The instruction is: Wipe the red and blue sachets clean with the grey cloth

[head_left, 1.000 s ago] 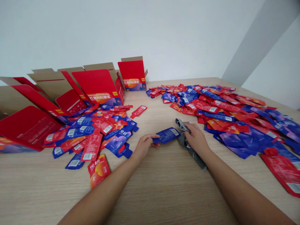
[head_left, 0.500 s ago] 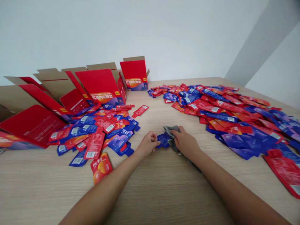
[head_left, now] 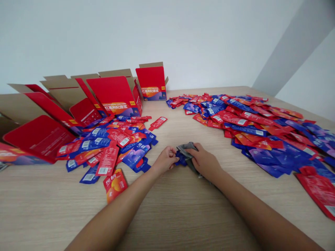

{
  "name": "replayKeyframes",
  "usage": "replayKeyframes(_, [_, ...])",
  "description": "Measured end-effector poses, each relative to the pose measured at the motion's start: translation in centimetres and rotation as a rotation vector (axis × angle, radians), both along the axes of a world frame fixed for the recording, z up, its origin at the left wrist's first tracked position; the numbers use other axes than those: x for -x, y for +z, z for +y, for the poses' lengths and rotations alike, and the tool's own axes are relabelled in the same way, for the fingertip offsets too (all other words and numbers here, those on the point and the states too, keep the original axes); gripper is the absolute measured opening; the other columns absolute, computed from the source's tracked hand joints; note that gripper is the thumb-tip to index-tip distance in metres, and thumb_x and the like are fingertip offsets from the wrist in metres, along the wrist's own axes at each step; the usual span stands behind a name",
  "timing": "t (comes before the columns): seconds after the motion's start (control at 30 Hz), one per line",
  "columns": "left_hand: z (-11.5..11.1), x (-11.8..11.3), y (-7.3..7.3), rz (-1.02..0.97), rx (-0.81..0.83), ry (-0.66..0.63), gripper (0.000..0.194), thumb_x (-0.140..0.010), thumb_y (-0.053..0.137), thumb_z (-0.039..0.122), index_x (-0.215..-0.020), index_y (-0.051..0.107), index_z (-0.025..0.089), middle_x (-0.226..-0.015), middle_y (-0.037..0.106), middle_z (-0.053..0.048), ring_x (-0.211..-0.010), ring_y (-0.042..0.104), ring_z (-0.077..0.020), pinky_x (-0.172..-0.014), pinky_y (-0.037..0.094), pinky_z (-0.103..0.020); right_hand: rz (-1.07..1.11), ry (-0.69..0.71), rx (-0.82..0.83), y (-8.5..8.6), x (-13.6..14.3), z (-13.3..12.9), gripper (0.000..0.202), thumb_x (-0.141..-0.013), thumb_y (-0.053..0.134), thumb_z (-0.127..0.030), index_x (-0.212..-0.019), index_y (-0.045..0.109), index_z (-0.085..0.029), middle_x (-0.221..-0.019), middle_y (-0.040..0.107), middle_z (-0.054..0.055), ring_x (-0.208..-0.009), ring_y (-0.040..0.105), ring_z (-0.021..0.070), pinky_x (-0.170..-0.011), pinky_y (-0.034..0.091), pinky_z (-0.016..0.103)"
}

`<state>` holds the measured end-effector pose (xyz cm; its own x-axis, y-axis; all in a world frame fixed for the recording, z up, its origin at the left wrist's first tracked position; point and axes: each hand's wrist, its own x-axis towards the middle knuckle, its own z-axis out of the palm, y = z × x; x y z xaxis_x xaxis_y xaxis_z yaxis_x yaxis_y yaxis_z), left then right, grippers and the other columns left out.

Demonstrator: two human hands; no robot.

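Note:
Between my hands, low over the table, is a blue pouch [head_left: 181,159], partly covered. My left hand [head_left: 165,159] pinches its left end with thumb and fingers. A grey cloth [head_left: 188,148] is bunched in my right hand [head_left: 205,160] and lies against the pouch's right part, hiding much of it. To the left is a loose heap of red and blue pouches [head_left: 103,141]. A red-orange pouch [head_left: 115,184] lies alone beside my left forearm.
Open red cartons [head_left: 112,92] stand along the left, one carton [head_left: 151,83] at the back by the wall. A large pile of red and blue pouches [head_left: 243,122] covers the right side. One red pouch [head_left: 158,122] lies mid-table [head_left: 172,125].
My right hand and the grey cloth have shifted slightly left along the blue pouch, covering more of it. My left hand stays at its end. The whole view has shifted slightly.

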<state>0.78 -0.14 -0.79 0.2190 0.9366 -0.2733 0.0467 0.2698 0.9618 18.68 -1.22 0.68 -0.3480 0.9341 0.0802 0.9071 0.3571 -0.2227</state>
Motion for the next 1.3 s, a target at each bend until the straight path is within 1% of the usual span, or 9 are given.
replayKeyframes(0.17, [0.0,0.3,0.1,-0.021,0.05,0.045,0.033,-0.063,0.063,0.018,-0.085,0.039,0.021,-0.047,0.044,0.014,-0.027,0.035,-0.0037,-0.029,0.018,-0.014,-0.111,-0.238,0.026,0.0,-2.0,2.0,0.041,-0.086,0.039,-0.02,-0.123,0.055,-0.028,-0.127,0.045,0.01,-0.078,0.063,0.0182,-0.062,0.045,0.029])
replayKeyframes(0.33, [-0.1,0.0,0.8,0.0,0.128,0.126,0.043,-0.069,0.065,0.024,-0.105,0.043,0.018,-0.059,0.06,0.004,-0.037,0.051,-0.0107,-0.031,0.03,-0.019,-0.081,-0.174,0.013,-0.1,-1.8,0.9,0.042,-0.085,0.04,-0.019,-0.123,0.055,-0.029,-0.128,0.044,0.008,-0.083,0.062,0.018,-0.063,0.044,0.027])
replayKeyframes(0.5, [-0.1,0.1,0.5,0.008,0.125,0.085,0.029,-0.066,0.069,0.022,-0.092,0.058,0.016,-0.06,0.062,0.001,-0.037,0.051,-0.0094,-0.031,0.029,-0.018,0.043,-0.149,0.028,-0.5,-1.3,0.5,0.041,-0.085,0.041,-0.019,-0.122,0.055,-0.028,-0.124,0.048,0.007,-0.085,0.06,0.0171,-0.067,0.043,0.027])
replayKeyframes(0.63, [1.0,1.5,0.5,-0.183,0.003,0.386,0.024,-0.067,0.068,0.024,-0.087,0.056,0.015,-0.057,0.061,0.001,-0.038,0.051,-0.0097,-0.035,0.033,-0.018,0.179,-0.175,0.043,-0.8,-1.9,1.1,0.041,-0.083,0.039,-0.017,-0.119,0.057,-0.026,-0.118,0.053,0.005,-0.089,0.059,0.0164,-0.073,0.043,0.026])
replayKeyframes(0.8, [2.5,4.1,3.1,-0.547,-0.417,0.818,0.022,-0.067,0.068,0.018,-0.079,0.049,0.019,-0.071,0.063,0.004,-0.065,0.064,-0.0102,-0.067,0.049,-0.023,0.235,-0.167,0.047,-1.0,-2.2,1.4,0.041,-0.083,0.039,-0.017,-0.119,0.057,-0.025,-0.117,0.054,0.005,-0.092,0.058,0.0163,-0.075,0.041,0.025])
replayKeyframes(0.87, [2.5,4.3,3.7,-0.596,-0.419,0.804,0.016,-0.073,0.063,0.022,-0.078,0.049,0.018,-0.076,0.064,0.001,-0.073,0.066,-0.0135,-0.074,0.05,-0.027,0.23,-0.171,0.051,-1.0,-2.0,1.3,0.041,-0.083,0.039,-0.018,-0.119,0.057,-0.025,-0.117,0.054,0.004,-0.09,0.059,0.016,-0.073,0.041,0.025])
replayKeyframes(0.97, [1.7,2.9,2.8,-0.507,-0.193,0.679,0.01,-0.078,0.058,0.02,-0.082,0.049,0.017,-0.082,0.066,-0.005,-0.071,0.067,-0.0153,-0.072,0.051,-0.029,0.225,-0.197,0.044,-1.0,-1.8,1.3,0.04,-0.083,0.04,-0.018,-0.119,0.056,-0.026,-0.118,0.053,0.004,-0.088,0.059,0.0154,-0.072,0.041,0.025])
replayKeyframes(1.13, [0.4,-2.1,-0.1,-0.303,0.018,0.433,0.021,-0.075,0.059,0.007,-0.09,0.048,0.016,-0.082,0.063,-0.005,-0.069,0.065,-0.0127,-0.071,0.051,-0.027,0.268,-0.262,0.003,-1.3,-2.1,1.7,0.042,-0.083,0.039,-0.017,-0.121,0.055,-0.024,-0.119,0.053,0.006,-0.091,0.059,0.0168,-0.076,0.043,0.027])
replayKeyframes(1.3, [2.7,-7.1,0.4,-0.103,0.027,0.291,0.017,-0.077,0.055,0.01,-0.092,0.051,0.016,-0.082,0.06,-0.004,-0.071,0.061,-0.0129,-0.065,0.05,-0.024,0.564,-0.258,-0.069,-2.2,-3.2,3.1,0.041,-0.079,0.04,-0.015,-0.115,0.058,-0.023,-0.112,0.058,0.005,-0.101,0.054,0.0183,-0.086,0.042,0.031])
